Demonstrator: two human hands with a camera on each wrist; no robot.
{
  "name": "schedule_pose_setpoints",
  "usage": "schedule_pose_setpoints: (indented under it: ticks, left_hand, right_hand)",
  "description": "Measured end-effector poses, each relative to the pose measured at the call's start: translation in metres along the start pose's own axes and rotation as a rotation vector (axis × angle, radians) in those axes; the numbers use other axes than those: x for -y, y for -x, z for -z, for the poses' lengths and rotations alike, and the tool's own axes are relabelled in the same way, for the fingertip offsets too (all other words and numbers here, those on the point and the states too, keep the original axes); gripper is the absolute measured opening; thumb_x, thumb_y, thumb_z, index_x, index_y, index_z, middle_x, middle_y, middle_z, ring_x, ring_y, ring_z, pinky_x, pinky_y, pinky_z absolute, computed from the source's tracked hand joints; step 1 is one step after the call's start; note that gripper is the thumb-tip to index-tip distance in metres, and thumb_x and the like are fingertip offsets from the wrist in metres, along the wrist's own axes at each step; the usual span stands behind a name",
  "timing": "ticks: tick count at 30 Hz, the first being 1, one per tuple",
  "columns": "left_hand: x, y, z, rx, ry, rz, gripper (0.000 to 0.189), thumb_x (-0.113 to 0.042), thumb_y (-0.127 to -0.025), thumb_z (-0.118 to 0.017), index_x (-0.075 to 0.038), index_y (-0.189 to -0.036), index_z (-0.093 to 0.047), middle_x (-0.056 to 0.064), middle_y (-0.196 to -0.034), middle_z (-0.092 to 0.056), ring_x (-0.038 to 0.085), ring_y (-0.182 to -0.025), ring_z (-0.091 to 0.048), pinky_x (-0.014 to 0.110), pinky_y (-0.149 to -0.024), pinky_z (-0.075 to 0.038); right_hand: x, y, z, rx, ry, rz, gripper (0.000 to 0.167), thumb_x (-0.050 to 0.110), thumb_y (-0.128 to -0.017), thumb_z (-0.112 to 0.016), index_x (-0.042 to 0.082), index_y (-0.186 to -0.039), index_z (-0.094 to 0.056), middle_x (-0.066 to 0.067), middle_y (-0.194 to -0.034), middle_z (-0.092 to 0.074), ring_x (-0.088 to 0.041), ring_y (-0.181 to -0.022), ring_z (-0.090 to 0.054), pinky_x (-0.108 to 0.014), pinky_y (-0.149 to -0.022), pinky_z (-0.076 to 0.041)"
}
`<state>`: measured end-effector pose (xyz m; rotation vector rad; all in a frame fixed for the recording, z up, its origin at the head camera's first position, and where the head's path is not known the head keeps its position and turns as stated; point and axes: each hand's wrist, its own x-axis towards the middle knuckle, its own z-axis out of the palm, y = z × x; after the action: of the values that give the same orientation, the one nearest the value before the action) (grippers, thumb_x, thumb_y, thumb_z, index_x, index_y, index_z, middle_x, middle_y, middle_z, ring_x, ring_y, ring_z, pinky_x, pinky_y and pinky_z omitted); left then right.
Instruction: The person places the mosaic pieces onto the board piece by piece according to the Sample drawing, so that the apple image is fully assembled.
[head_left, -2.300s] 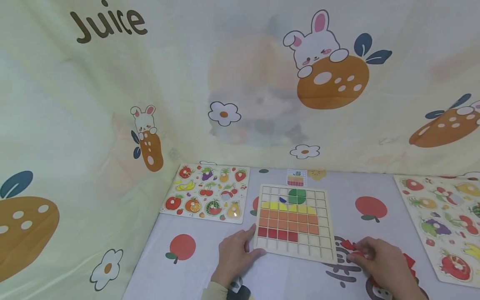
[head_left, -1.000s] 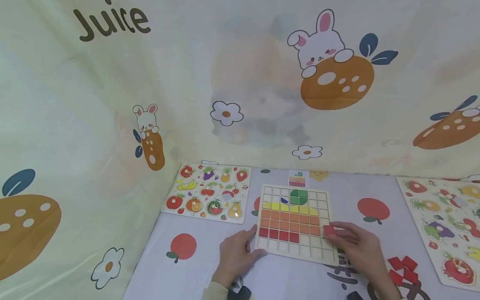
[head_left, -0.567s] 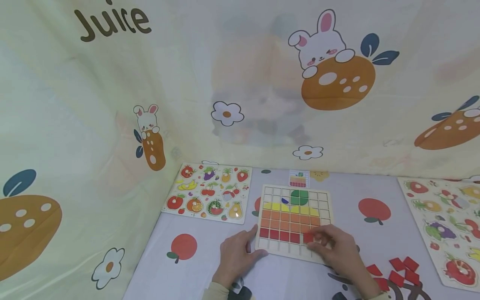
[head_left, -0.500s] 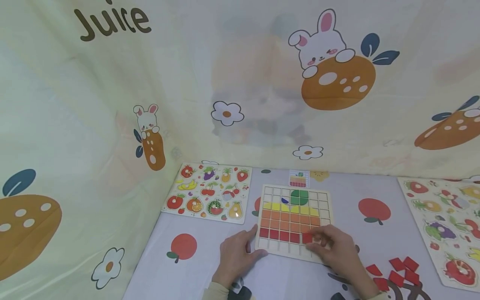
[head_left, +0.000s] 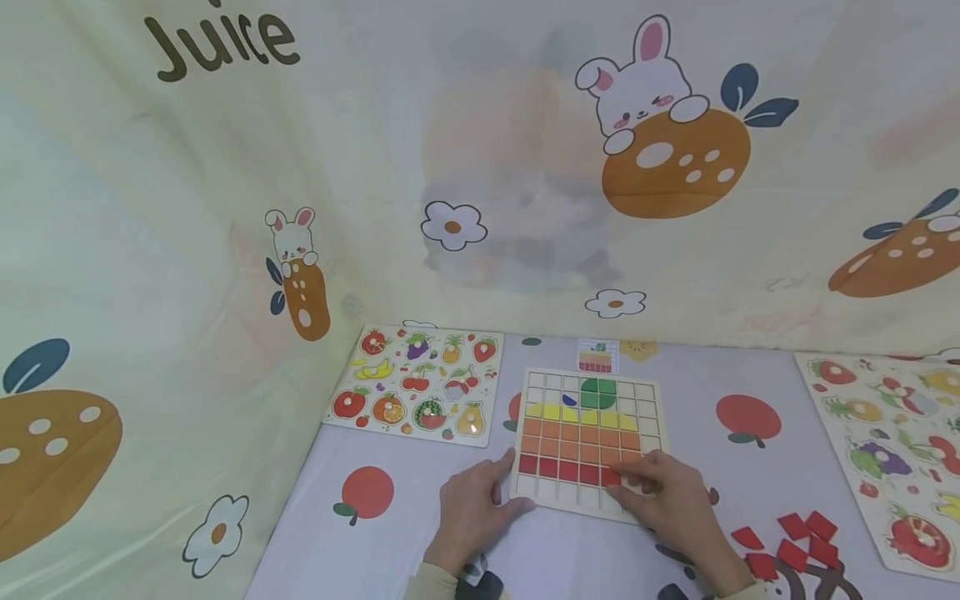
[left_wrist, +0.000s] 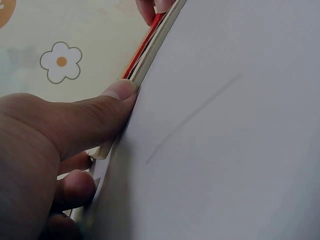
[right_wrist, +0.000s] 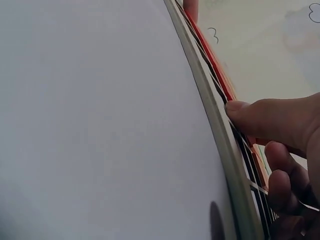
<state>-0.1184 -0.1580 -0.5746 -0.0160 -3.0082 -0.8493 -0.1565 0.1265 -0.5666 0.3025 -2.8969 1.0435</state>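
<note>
A pale wooden grid board (head_left: 649,400) lies on the table with coloured tiles in its cells: green at the back, then yellow, orange and a red row. My left hand (head_left: 474,508) grips the board's near left corner, thumb along the front edge. In the left wrist view, the left thumb (left_wrist: 95,120) presses against that edge. My right hand (head_left: 671,496) pinches a red square tile (head_left: 611,477) at the right end of the red row. The tile lies at its cell, partly covered by the fingertips; the right wrist view shows the right thumb (right_wrist: 270,117) at the grid.
Several loose red tiles (head_left: 793,554) lie right of the board, near the right forearm. A small pattern card (head_left: 597,356) sits behind it. Fruit puzzle boards stand left (head_left: 412,387) and right (head_left: 885,462). A printed curtain (head_left: 510,167) rises behind the table.
My right hand has carried a red tile from the table's right side leftward to the board and lowered it at the red row's end. My left hand has stayed at the corner.
</note>
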Motion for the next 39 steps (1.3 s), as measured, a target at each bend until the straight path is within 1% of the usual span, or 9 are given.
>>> schedule_pose_setpoints:
  ticks: [6,11,16,23,27,30,33,35,39]
  left_hand:
    - [-0.001,-0.001,0.000,0.000,-0.006,-0.009,0.077,-0.056,-0.082,-0.088,-0.030,-0.150,-0.062,-0.017,-0.065,-0.042,0.000,-0.058,-0.032,0.022,-0.061,-0.028]
    - [-0.001,-0.002,-0.001,0.005,-0.007,-0.003,0.077,-0.055,-0.082,-0.088,-0.030,-0.150,-0.062,-0.016,-0.065,-0.043,0.001,-0.058,-0.033,0.022,-0.062,-0.028]
    - [-0.002,-0.002,0.000,0.004,-0.014,-0.005,0.077,-0.055,-0.082,-0.088,-0.030,-0.150,-0.062,-0.016,-0.066,-0.042,0.001,-0.058,-0.033,0.022,-0.061,-0.028]
    - [-0.002,-0.002,0.000,-0.002,-0.012,-0.009,0.077,-0.055,-0.082,-0.088,-0.030,-0.150,-0.062,-0.016,-0.066,-0.043,0.001,-0.058,-0.033,0.022,-0.061,-0.028]
    - [-0.001,-0.002,0.000,0.001,-0.014,-0.011,0.077,-0.056,-0.082,-0.087,-0.030,-0.150,-0.062,-0.017,-0.066,-0.043,0.000,-0.058,-0.033,0.022,-0.062,-0.028]
    - [-0.001,-0.002,0.000,0.003,-0.013,-0.010,0.077,-0.056,-0.082,-0.087,-0.030,-0.150,-0.062,-0.016,-0.066,-0.043,0.000,-0.058,-0.033,0.022,-0.061,-0.028]
    - [-0.001,-0.002,0.000,0.008,-0.009,-0.005,0.077,-0.056,-0.082,-0.087,-0.030,-0.151,-0.061,-0.016,-0.066,-0.043,0.001,-0.058,-0.033,0.022,-0.061,-0.028]
    - [-0.001,-0.001,0.000,0.010,-0.002,-0.002,0.077,-0.055,-0.082,-0.087,-0.030,-0.150,-0.062,-0.016,-0.065,-0.043,0.001,-0.058,-0.033,0.022,-0.061,-0.028]
    - [-0.001,0.000,0.000,0.011,-0.001,0.003,0.077,-0.056,-0.082,-0.087,-0.030,-0.150,-0.062,-0.016,-0.066,-0.043,0.001,-0.058,-0.034,0.022,-0.061,-0.028]
  right_hand:
    - [-0.001,0.001,0.000,-0.028,-0.022,0.002,0.035,0.023,-0.078,-0.096,0.016,-0.111,-0.085,0.008,-0.084,-0.064,-0.010,-0.080,-0.053,-0.020,-0.067,-0.046]
    - [-0.006,0.002,-0.001,-0.071,-0.053,0.008,0.031,0.024,-0.080,-0.095,0.019,-0.109,-0.085,0.010,-0.086,-0.068,-0.007,-0.078,-0.055,-0.019,-0.065,-0.047]
    - [-0.006,0.002,0.000,-0.067,-0.055,0.007,0.024,0.020,-0.082,-0.094,0.019,-0.104,-0.086,0.009,-0.086,-0.069,-0.006,-0.076,-0.055,-0.018,-0.064,-0.048]
    - [-0.002,0.001,0.003,-0.075,-0.047,0.027,0.022,0.020,-0.081,-0.094,0.019,-0.102,-0.086,0.010,-0.085,-0.070,-0.006,-0.077,-0.054,-0.018,-0.066,-0.047]
    - [-0.005,0.007,0.012,-0.098,-0.061,0.014,0.024,0.024,-0.082,-0.094,0.019,-0.104,-0.086,0.011,-0.087,-0.070,-0.007,-0.078,-0.053,-0.019,-0.064,-0.046]
    - [-0.013,0.012,0.028,-0.079,-0.026,-0.029,0.029,0.027,-0.083,-0.093,0.018,-0.109,-0.085,0.009,-0.089,-0.070,-0.010,-0.080,-0.055,-0.019,-0.065,-0.048]
    - [-0.030,0.015,0.050,-0.008,0.062,-0.099,0.039,0.032,-0.084,-0.092,0.015,-0.117,-0.082,0.003,-0.094,-0.073,-0.018,-0.086,-0.058,-0.026,-0.069,-0.052]
    - [-0.046,0.016,0.068,0.068,0.107,-0.166,0.052,0.041,-0.084,-0.090,0.011,-0.126,-0.078,-0.009,-0.105,-0.075,-0.028,-0.095,-0.060,-0.039,-0.078,-0.056]
    - [-0.086,0.021,0.102,0.160,0.202,-0.215,0.072,0.050,-0.083,-0.089,0.004,-0.135,-0.070,-0.030,-0.127,-0.066,-0.042,-0.105,-0.058,-0.064,-0.085,-0.053]
